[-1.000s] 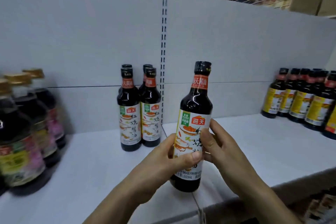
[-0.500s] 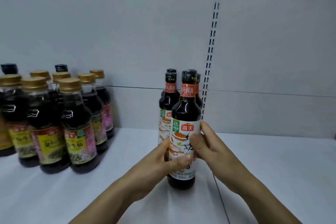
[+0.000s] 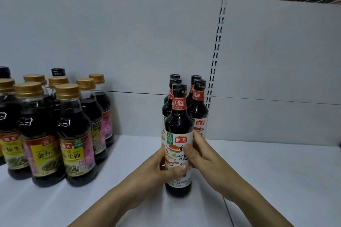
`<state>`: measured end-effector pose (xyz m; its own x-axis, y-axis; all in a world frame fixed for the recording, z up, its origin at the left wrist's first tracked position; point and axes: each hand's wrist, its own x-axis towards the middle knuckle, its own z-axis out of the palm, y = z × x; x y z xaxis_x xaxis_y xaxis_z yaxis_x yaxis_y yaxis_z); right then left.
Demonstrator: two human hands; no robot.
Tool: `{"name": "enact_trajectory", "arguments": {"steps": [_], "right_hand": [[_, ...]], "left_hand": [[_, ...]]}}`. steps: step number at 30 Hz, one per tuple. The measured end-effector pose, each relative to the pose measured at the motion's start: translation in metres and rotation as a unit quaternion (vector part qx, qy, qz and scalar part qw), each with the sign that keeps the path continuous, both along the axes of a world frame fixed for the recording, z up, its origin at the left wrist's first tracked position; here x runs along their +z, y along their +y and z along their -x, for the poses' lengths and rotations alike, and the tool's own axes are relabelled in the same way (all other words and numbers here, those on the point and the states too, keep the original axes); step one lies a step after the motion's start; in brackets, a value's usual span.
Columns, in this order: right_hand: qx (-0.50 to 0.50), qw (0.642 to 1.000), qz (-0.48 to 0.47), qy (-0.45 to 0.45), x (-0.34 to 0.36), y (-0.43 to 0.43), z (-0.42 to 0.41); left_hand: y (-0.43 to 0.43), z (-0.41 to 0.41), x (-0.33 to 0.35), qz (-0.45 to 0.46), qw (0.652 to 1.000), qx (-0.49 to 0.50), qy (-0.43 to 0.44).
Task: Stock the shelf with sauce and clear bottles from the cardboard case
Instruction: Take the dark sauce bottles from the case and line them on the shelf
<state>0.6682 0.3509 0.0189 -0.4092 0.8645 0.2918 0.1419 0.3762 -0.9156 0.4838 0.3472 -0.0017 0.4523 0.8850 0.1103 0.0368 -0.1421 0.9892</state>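
1. Standing at the far left of the white shelf (image 3: 276,171), a cluster of gold-capped bottles (image 3: 73,134) of dark sauce is seen, well apart from the hands.
2. Left of centre, the left hand (image 3: 155,167) is wrapped round the lower label of the sauce bottle (image 3: 178,127). Its fingers (image 3: 176,168) are curled and clamped on the bottle, with the thumb laid across the front.
3. At centre, the sauce bottle is held upright, black cap on top. Its base appears to rest on the shelf, just in front of four matching bottles (image 3: 198,105) grouped near the back panel.
4. Just to the right, the right hand (image 3: 204,156) is closed on the label's right side, thumb and fingers clamped against it.
5. The bottle is full and is judged heavy, rigid and possibly breakable. Its glossy dark shoulder is likely to be slippery. The label at mid-body should give surer purchase than the narrow neck, so hold is best taken there.
6. Further right, a slotted upright (image 3: 215,57) is set into the back panel, and the shelf runs on past it.
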Motion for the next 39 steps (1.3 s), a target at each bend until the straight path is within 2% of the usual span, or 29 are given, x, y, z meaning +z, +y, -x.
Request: {"name": "enact_trajectory", "arguments": {"steps": [18,35,39], "right_hand": [[-0.021,1.000,-0.011,-0.003,-0.008,0.013,0.010],[-0.082,0.997,-0.002,-0.016,-0.016,0.004,0.015],[-0.109,0.994,-0.002,-0.023,-0.018,0.002,0.018]], "left_hand": [[0.019,0.014,0.002,-0.004,1.000,-0.002,0.020],[0.021,0.013,-0.012,-0.080,0.985,0.136,0.076],[0.024,0.015,-0.013,-0.076,0.985,0.134,0.074]]}}
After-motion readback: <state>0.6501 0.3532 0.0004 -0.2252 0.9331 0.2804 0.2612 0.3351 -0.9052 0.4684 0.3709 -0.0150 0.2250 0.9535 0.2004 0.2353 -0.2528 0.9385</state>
